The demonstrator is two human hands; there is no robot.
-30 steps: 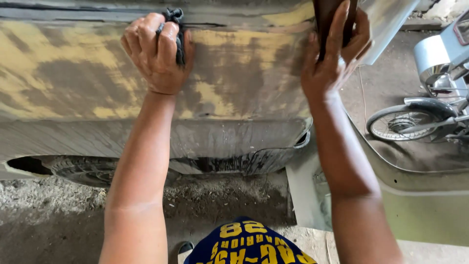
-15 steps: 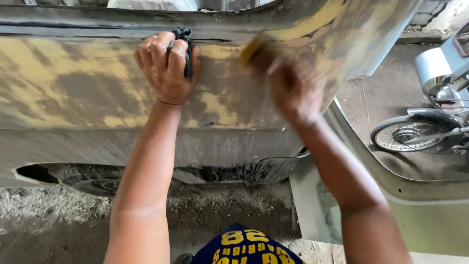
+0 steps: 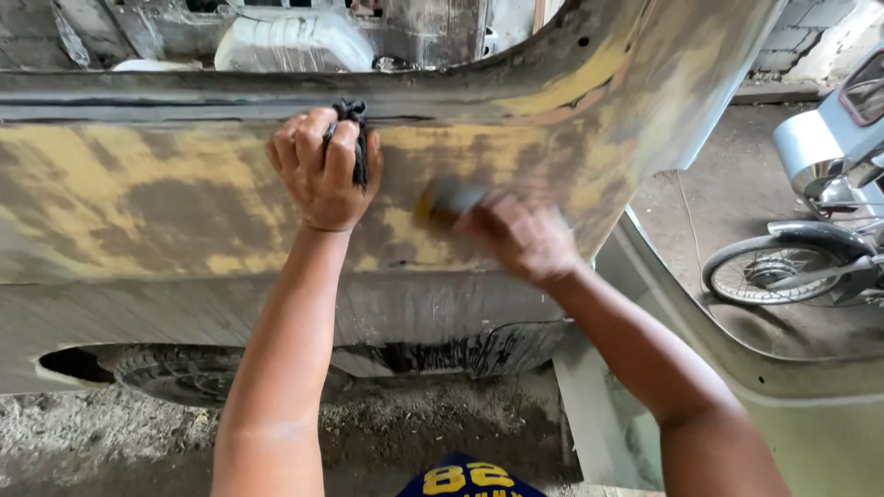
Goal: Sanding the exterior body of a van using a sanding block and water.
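— Two hands are up against the car body panel (image 3: 184, 212) from where I watch: bare grey metal blotched with yellow filler, running from the far left edge to the curved pillar on the right. Below it, a tyre (image 3: 184, 373) sits in the wheel arch over gritty, dusty ground (image 3: 110, 442).

— What is hard to read?

— My right hand (image 3: 520, 235) is smeared with blur. It presses a small block (image 3: 451, 198), yellowish at one end, flat on the panel just right of centre; I cannot tell how the fingers close on it. The tyre is mostly hidden by the sill, and the cabin beyond the window opening is cut off at the top.

— And the left?

— My left hand (image 3: 322, 170) is clenched around a dark rag (image 3: 354, 138), knuckles resting on the panel just under the window ledge, left of the block and apart from it.

— Anything around?

— A motorbike (image 3: 810, 221) stands well off to the right, its wheel near a pale open door edge (image 3: 589, 414). My forearms cover part of the lower panel.
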